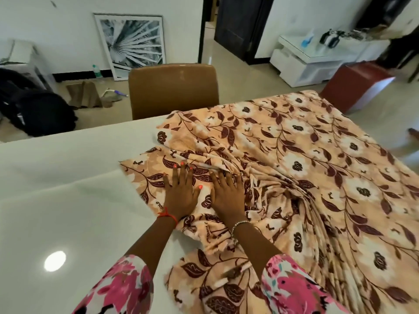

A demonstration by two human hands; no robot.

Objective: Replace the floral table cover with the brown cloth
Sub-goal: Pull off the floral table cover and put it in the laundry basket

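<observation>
The floral table cover [294, 155], peach with white flowers and maroon leaves, lies bunched over the right half of the glossy white table [56, 189]. Its left part is pulled back in folds, baring the tabletop. My left hand [181, 191] rests flat on a folded corner of the cover, fingers spread. My right hand [226, 193] lies beside it with its fingertips tucked under a ridge of fabric. A brown cloth [85, 94] lies crumpled on the floor beyond the table's far left side.
A tan chair [173, 89] stands at the table's far edge. A black bag [38, 109] sits on the floor at left, a framed picture [133, 44] leans on the wall, and a red-brown box [353, 85] stands past the far right corner.
</observation>
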